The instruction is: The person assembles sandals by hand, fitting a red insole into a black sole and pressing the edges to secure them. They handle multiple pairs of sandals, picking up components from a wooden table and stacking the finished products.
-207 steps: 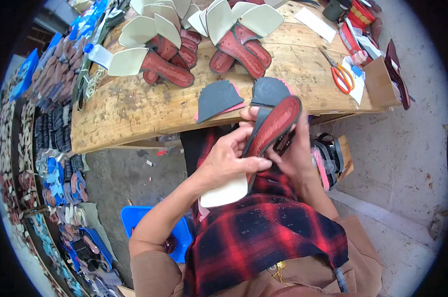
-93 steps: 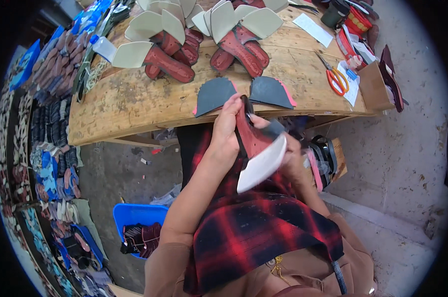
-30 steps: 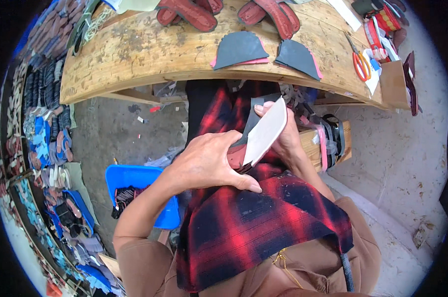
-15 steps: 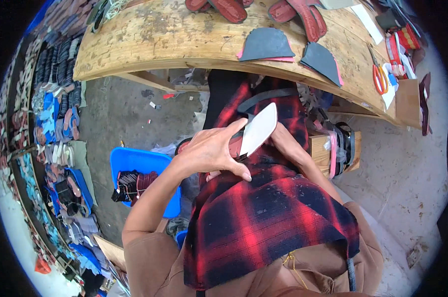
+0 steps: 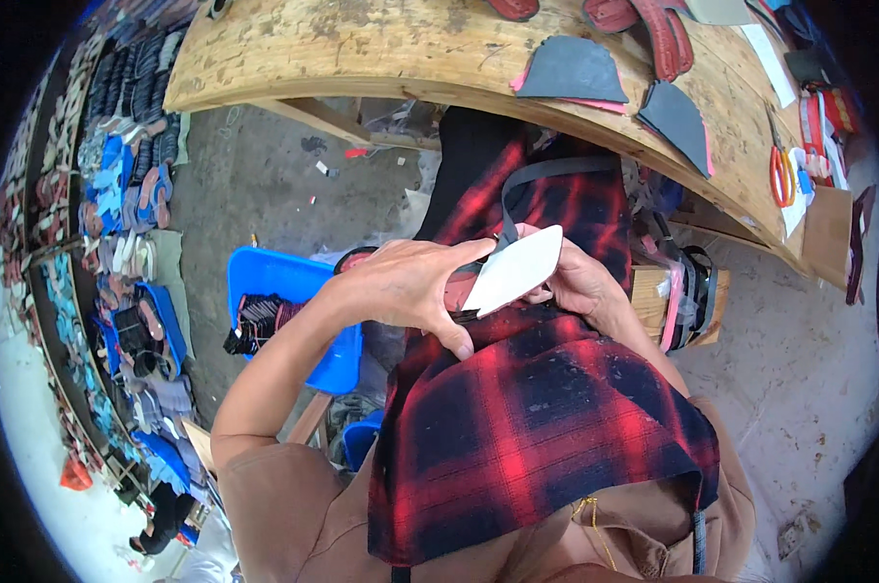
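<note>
In the middle of the frame, we see the left hand [image 5: 401,284] arched over a red-brown sandal sole [image 5: 458,291], thumb and fingers spread to either side and holding it across the middle; one rounded end shows beyond the wrist, left of center. A white flap [image 5: 517,272] joins the sole and slants up to the right. At its right edge we find the right hand [image 5: 585,282], fingers half curled and partly hidden; we cannot tell how firmly it grips. A dark strap [image 5: 566,168] loops above the flap, over the red plaid apron [image 5: 537,418].

Along the top of the frame, on the wooden table [image 5: 362,44], we see two stacks of half-round dark grey pieces [image 5: 571,70] with pink edges, and orange-handled scissors [image 5: 781,178] toward the upper right. Left of center, a blue bin [image 5: 338,355] holds dark striped pieces [image 5: 263,319].
</note>
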Action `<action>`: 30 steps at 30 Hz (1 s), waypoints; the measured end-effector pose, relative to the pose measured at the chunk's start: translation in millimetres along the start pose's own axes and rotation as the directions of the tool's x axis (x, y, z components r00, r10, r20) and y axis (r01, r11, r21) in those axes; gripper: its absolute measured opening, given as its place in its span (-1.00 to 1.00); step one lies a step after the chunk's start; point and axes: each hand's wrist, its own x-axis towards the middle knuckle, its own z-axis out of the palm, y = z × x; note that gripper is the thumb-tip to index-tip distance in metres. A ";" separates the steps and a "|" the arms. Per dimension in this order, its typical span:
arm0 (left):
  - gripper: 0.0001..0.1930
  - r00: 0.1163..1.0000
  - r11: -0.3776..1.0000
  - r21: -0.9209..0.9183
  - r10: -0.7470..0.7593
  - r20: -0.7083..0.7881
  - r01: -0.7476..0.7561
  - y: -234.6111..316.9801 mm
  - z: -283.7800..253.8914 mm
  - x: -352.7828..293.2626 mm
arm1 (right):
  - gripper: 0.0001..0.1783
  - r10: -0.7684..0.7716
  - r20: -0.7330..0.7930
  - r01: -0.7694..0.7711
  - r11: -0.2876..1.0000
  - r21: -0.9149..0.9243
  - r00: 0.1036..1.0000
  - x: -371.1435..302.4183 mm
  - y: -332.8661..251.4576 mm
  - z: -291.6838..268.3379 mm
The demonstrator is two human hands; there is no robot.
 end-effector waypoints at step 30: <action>-0.48 0.897 0.853 -0.491 -0.068 -0.437 -0.175 28.4 28.7 110.7 | -0.64 -0.819 -0.173 0.558 0.511 -0.654 0.547 -16.8 -62.1 13.6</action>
